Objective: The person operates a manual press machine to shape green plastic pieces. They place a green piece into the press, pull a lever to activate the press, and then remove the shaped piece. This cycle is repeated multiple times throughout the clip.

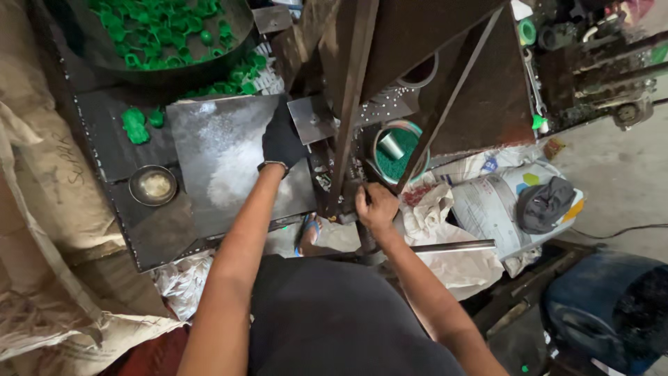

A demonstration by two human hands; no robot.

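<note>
Two hands are at work on a dark metal press frame (351, 104) seen from above. The left hand (280, 139), in a black glove, reaches over the grey steel plate (223, 160) toward the small bright mould block (312, 118) at the foot of the frame; whether its grip is spread or pinching anything cannot be told, since the fingertips are hidden by the glove and the upright. The right hand (376, 205), bare, has its grip pressed together around a dark lever handle (362, 223) low on the frame. In the inspector's judgement, the step is done well if the gloved fingers stay clear of the block while the lever is worked, and the pull is kept steady and in line with the upright. The steel plate lies flat on the black desk (104, 132), its middle dusted with white powder. Green moulded caps (136, 125) sit on the desk just beside the plate, with many more in a dark basin (236, 28) beyond. A small metal bowl (153, 185) of pale material stands near the plate's left edge. A round tub of green pellets (400, 157) with a metal cup in it stands right of the frame.
</note>
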